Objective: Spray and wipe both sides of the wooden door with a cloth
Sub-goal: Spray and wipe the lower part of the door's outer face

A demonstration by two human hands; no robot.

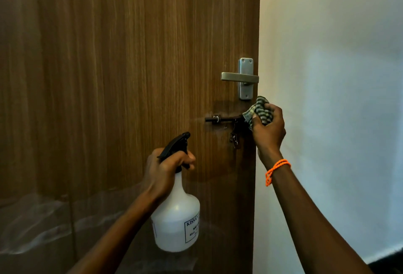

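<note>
The wooden door (120,77) fills the left and middle of the view, its free edge at the right. My left hand (165,171) grips the neck of a white spray bottle (176,219) with a black trigger head, held in front of the door's lower part. My right hand (269,129) grips a bunched green-and-white striped cloth (259,111) against the door's edge, just below the metal lever handle (242,77) and at the right end of a dark slide bolt (218,118). A darker damp patch shows around the bolt.
A bunch of keys (234,137) hangs below the bolt beside my right hand. A pale wall (338,77) stands right of the door edge. An orange cord bracelet (277,170) is on my right wrist. Dark floor shows at the bottom right corner.
</note>
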